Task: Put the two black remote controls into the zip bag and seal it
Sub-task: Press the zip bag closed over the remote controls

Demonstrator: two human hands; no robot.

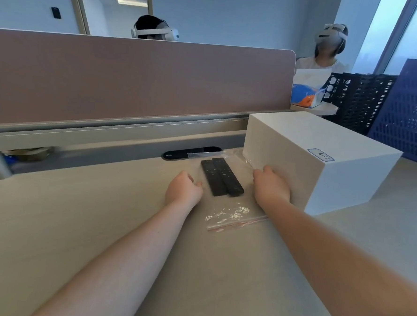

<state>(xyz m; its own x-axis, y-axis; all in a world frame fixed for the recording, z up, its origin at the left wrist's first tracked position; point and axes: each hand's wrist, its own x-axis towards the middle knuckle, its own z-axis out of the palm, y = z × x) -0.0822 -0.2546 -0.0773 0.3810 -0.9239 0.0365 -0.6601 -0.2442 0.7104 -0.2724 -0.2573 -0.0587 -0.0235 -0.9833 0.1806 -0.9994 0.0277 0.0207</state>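
Two black remote controls (pixel 222 177) lie side by side on the desk, lengthwise away from me. A clear zip bag (pixel 228 214) with a red seal strip lies flat around them, its strip end nearest me. Clear plastic also shows beyond the remotes' far ends, so they seem to be inside the bag, though I cannot be sure. My left hand (pixel 183 189) rests just left of the remotes with its fingers curled at the bag's edge. My right hand (pixel 270 185) lies palm down on the right, fingers spread, between the remotes and a white box.
A large white box (pixel 324 160) stands on the desk right beside my right hand. A brown partition (pixel 134 80) closes off the back, with a black cable slot (pixel 178 154) in front of it. Dark crates (pixel 367 99) stand at the far right. Two people with headsets sit behind.
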